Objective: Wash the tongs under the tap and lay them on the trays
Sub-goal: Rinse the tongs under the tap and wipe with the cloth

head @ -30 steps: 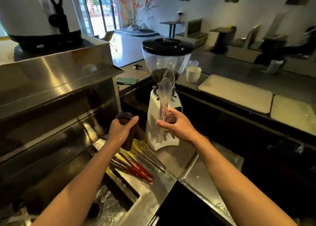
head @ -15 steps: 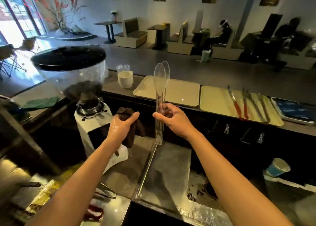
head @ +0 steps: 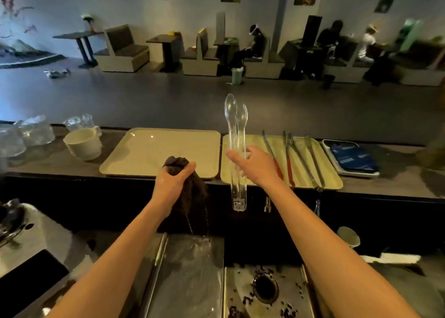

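My right hand (head: 255, 166) grips clear plastic tongs (head: 236, 134) by the middle, held upright with the spoon tips up, over the left edge of the right beige tray (head: 330, 173). On that tray lie red-handled tongs (head: 277, 163) and steel tongs (head: 310, 158). The left beige tray (head: 149, 153) holds nothing. My left hand (head: 172, 185) squeezes a dark wet cloth (head: 195, 194) in front of the left tray; water drips from it.
A white cup (head: 83, 144) and clear glasses (head: 36, 131) stand left of the trays. A small tray with a blue card (head: 351, 157) sits at the right. Below are a steel drainboard (head: 190, 274) and a sink with a drain (head: 265, 288). People sit at booths behind.
My view has swung right, from the coffee grinder to the two trays. Both hands moved forward; the clear tongs now hang over the right tray's left edge.
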{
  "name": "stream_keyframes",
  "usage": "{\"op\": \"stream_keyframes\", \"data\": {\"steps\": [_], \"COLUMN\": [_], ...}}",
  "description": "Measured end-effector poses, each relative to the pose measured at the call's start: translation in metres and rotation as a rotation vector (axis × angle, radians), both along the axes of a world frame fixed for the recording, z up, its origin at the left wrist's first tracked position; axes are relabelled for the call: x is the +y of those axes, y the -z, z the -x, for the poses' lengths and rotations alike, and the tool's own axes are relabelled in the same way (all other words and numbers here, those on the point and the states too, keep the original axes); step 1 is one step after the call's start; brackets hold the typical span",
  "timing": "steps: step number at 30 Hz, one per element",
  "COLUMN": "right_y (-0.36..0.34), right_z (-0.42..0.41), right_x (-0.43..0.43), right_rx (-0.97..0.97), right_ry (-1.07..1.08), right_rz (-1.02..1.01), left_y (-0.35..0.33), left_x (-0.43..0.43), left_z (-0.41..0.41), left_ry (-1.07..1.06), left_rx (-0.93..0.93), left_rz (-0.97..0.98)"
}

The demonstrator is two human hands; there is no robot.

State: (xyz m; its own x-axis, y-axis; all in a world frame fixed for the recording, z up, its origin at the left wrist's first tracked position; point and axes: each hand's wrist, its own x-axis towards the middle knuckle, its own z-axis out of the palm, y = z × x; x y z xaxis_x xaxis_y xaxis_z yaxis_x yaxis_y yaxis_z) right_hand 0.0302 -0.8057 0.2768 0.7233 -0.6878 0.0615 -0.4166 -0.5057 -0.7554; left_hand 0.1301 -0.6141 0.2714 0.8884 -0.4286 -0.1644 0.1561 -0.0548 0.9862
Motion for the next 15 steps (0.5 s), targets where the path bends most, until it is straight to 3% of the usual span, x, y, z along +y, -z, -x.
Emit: {"op": "stream_keyframes", "data": {"steps": [4,15], "right_y": [0.002,0.021], "right_z": [-0.004,-0.051], "right_x": [-0.046,-0.103], "right_rx": [0.111,0.488], "right_ry": [0.079,0.087], "right_rz": [-0.001,0.416], "left_y": [0.003,0.020], "left_x": [-0.034,-0.074], "left_z": [-0.002,-0.022], "left_ry": [0.068,0.060], "left_rx": [0.016,0.148], "left_rz": [-0.013,-0.031]}}
